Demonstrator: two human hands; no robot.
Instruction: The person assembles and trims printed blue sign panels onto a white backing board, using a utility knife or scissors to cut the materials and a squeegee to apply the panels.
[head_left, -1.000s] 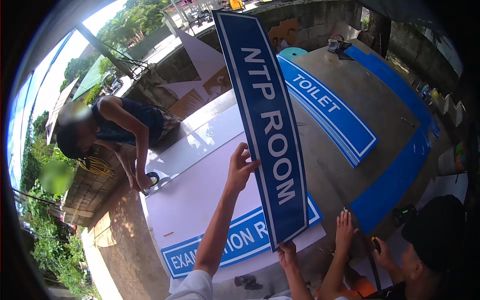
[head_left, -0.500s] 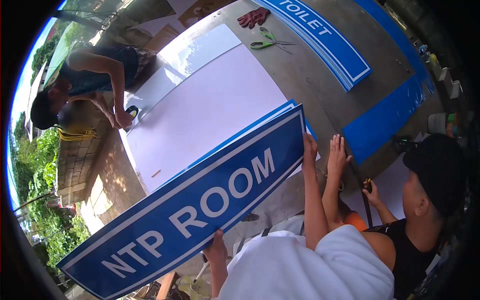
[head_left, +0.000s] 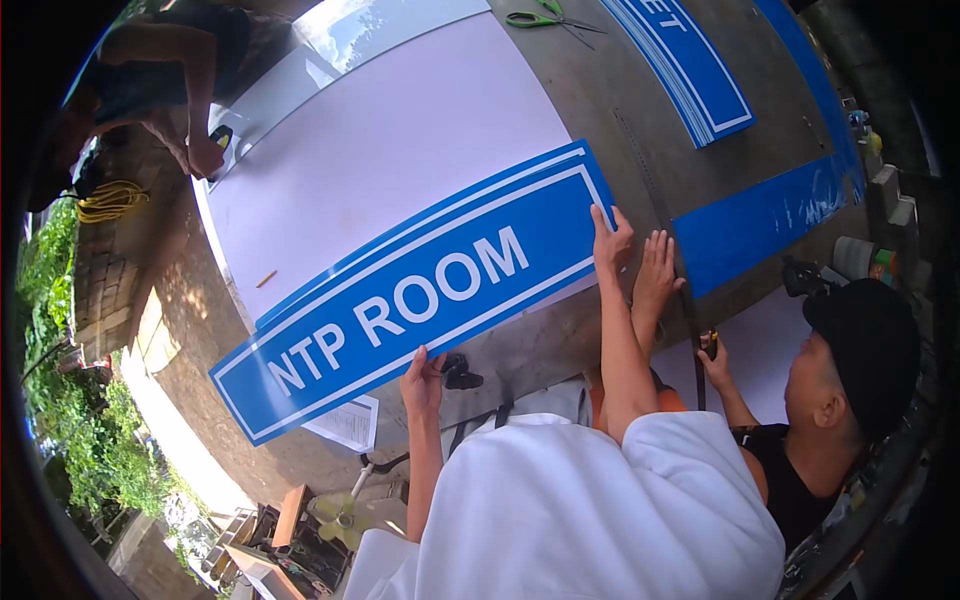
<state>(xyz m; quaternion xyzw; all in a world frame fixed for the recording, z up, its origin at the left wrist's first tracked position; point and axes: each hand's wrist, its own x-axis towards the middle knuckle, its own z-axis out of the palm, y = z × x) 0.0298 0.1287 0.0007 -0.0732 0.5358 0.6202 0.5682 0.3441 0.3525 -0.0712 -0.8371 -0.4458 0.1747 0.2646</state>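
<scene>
A long blue sign [head_left: 400, 300] with the white words NTP ROOM lies at a slant over another blue sign [head_left: 330, 268] at the near edge of a white sheet [head_left: 420, 130]. My left hand [head_left: 423, 372] grips its lower edge near the middle, fingertips on the border. At the sign's right end, my right hand [head_left: 612, 238] is closed on the edge, the thumb side on its face. The parts of both hands behind the sign are hidden.
Beside my right hand is a co-worker's flat hand [head_left: 656, 268]; their other hand holds a cutter [head_left: 709, 345]. Another person [head_left: 170, 70] leans over the sheet's far left. Green scissors [head_left: 545, 18], stacked signs [head_left: 690, 75] and a blue strip [head_left: 755, 225] lie beyond.
Both my hands have lowered the NTP ROOM sign flatter onto the sign beneath, still holding it. The view has shifted downward, and a printed paper now shows below the sign.
</scene>
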